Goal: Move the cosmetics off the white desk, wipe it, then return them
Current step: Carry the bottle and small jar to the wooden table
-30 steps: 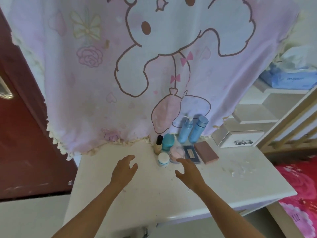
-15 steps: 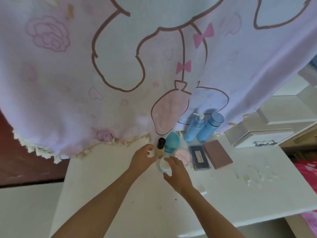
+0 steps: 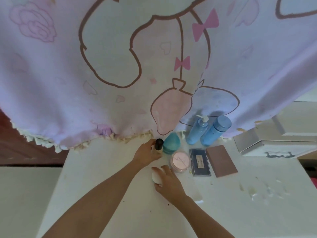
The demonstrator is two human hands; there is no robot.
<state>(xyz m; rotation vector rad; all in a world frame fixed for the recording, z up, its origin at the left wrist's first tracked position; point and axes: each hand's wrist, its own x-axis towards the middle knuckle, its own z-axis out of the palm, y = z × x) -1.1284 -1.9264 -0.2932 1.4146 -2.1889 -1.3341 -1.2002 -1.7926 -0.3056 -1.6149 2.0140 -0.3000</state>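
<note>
Cosmetics stand in a cluster at the back of the white desk (image 3: 111, 194). My left hand (image 3: 145, 154) grips a small foundation bottle with a black cap (image 3: 158, 144). My right hand (image 3: 169, 182) holds a small white jar (image 3: 155, 177), lying closer to me. Beside them are a teal egg-shaped case (image 3: 171, 142), a round pink powder jar (image 3: 181, 161), a dark blue compact (image 3: 199, 162), a brown palette (image 3: 221, 160) and two blue bottles (image 3: 208, 130).
A pink cartoon-print cloth (image 3: 120, 66) hangs over the desk's back edge. A white drawer box (image 3: 274, 145) sits at the right. White crumbs and smears (image 3: 262, 189) dot the desk's right side. A dark red door (image 3: 25, 152) lies to the left.
Both hands reached forward to the cluster. The left hand closed round the black-capped bottle, and the right hand took the white jar and drew it towards me. The view moved closer.
</note>
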